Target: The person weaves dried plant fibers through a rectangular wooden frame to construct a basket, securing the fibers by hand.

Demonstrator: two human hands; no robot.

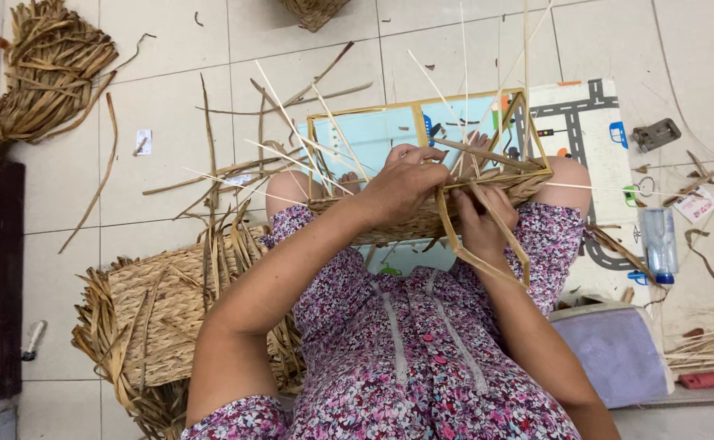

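Note:
A half-woven basket [406, 218] of dried straw on a yellow rectangular wire frame [422, 110] rests across my knees, thin pale sticks poking up from it. My left hand [403, 181] grips the woven rim at the top of the basket, fingers curled over a flat dried leaf strand [487, 155]. My right hand [481, 222] sits just right of it against the weave, pinching a long looping leaf strand [463, 248] that hangs toward my lap.
A finished woven mat [165, 318] with loose ends lies at my left. A bundle of dried leaves [43, 69] sits top left. A play mat [585, 130], plastic bottle [658, 243], grey cushion [618, 350] and loose strands lie on the tiled floor.

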